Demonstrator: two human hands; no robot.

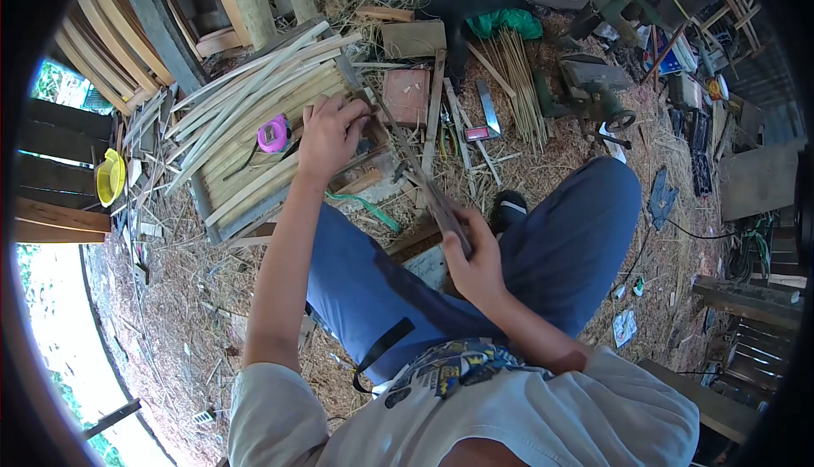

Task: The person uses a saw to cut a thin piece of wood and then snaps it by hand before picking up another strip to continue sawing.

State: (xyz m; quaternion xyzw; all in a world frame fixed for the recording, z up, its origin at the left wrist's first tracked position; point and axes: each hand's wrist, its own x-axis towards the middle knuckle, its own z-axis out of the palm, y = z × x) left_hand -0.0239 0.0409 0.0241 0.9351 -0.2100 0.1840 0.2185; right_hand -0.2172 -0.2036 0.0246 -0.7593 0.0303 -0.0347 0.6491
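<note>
My right hand (476, 262) is wrapped around the near end of a long, narrow, dark tool (438, 204), which is wider toward my palm and slants away to the upper left. My left hand (332, 135) has its fingers curled down close to the tool's far end, over the corner of a wooden tray-like frame (206, 206); what its fingertips grip is hidden. Pale wood strips (254, 77) lie across the frame. Just left of my left hand rests a pink tape measure (272, 134). A green strap (370, 209) curves below that hand.
Beyond the frame are a reddish block (406, 97), a try square (486, 109) and a bundle of thin sticks (520, 86). A bench vise (598, 98) stands at the right. A yellow bowl (110, 177) is at the left. Wood shavings cover the ground (182, 297).
</note>
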